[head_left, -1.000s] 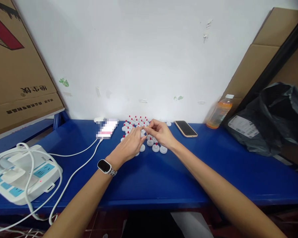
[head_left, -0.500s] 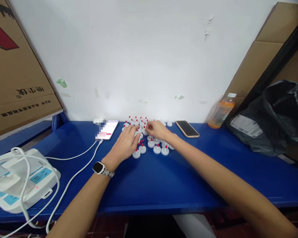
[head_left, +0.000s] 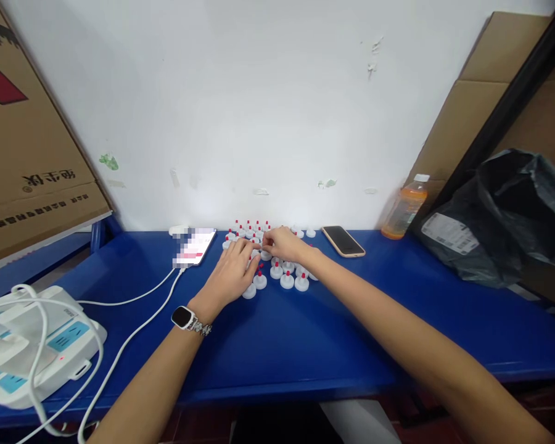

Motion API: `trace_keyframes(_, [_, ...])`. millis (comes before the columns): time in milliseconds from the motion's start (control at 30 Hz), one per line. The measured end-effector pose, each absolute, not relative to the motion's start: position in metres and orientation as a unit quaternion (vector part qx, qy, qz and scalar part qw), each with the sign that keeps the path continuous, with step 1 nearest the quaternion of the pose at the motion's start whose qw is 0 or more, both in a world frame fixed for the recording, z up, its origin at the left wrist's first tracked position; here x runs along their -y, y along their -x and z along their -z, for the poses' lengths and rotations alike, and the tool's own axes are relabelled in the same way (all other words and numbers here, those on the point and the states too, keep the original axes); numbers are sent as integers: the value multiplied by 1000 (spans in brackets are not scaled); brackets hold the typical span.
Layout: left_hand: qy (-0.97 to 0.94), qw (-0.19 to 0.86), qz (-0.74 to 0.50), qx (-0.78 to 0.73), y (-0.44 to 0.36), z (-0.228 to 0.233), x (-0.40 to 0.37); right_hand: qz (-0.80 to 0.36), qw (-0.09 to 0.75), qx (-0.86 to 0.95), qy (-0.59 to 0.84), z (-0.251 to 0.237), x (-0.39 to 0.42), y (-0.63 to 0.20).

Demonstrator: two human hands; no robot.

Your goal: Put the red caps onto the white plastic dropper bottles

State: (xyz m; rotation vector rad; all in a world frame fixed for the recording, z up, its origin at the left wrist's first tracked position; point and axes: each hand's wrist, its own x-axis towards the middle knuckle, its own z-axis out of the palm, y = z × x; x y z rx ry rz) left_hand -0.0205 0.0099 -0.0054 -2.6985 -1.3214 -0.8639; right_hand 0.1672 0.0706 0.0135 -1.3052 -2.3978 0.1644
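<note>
White round caps [head_left: 287, 282] with a narrow spout stand bunched on the table, many topped by a small red tip [head_left: 303, 275]. My left hand [head_left: 231, 271] rests among them, palm down. Its fingers reach right and its thumb is bent toward them, with a white cap partly showing between. Right beside its fingertips, my right hand [head_left: 284, 243] is closed in a pinch over the group; what is in its fingertips is hidden. A few loose red tips [head_left: 260, 267] lie just right of my left thumb.
A phone [head_left: 343, 241] lies to the right, with an orange drink bottle [head_left: 404, 209] and a black plastic bag [head_left: 481, 216] beyond. On the left are a charging phone [head_left: 198, 246], white cables and a power strip [head_left: 69, 357]. A wall backs the blue table [head_left: 296, 345].
The view has shifted slightly, moving the whole scene a little left. My right hand's pinch has come closer to my left fingertips. My left hand stays among the caps.
</note>
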Motion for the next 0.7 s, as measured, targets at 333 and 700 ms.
trace_keyframes(333, [876, -26, 311, 367, -9, -7, -19, -74, 425, 706, 561, 0, -69, -230])
trace_keyframes(700, [891, -32, 294, 344, -69, -7, -54, -107, 335, 697, 625, 26, -121, -276])
